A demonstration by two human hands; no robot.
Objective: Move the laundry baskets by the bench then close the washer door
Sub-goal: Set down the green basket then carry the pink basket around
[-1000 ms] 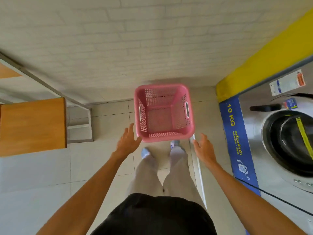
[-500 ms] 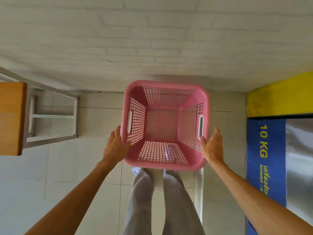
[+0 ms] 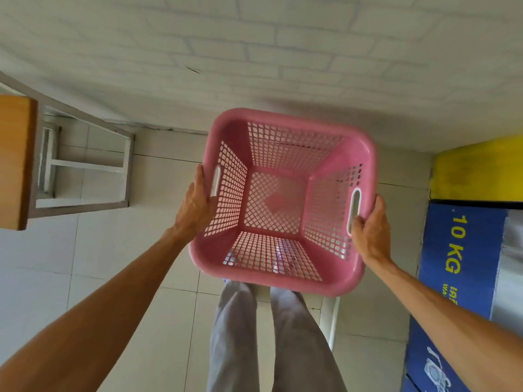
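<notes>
An empty pink laundry basket (image 3: 283,261) with mesh walls is held in front of me, above my legs and the tiled floor. My left hand (image 3: 195,205) grips its left side at the slotted handle. My right hand (image 3: 370,230) is closed around the right handle, fingers through the slot. The wooden bench (image 3: 14,165) with a grey metal frame stands at the far left. At the right edge the washer (image 3: 464,278) shows only its blue "10 KG" panel; its door is out of view.
A white brick wall (image 3: 254,52) runs close behind the basket. A yellow band (image 3: 478,168) tops the washer on the right. A white strip (image 3: 331,321) lies on the tiles by my right leg. Open tiled floor lies between the bench and my legs.
Both hands went from open beside the basket to gripping its handles. The basket has come up closer to me, and the washer's door has left the view.
</notes>
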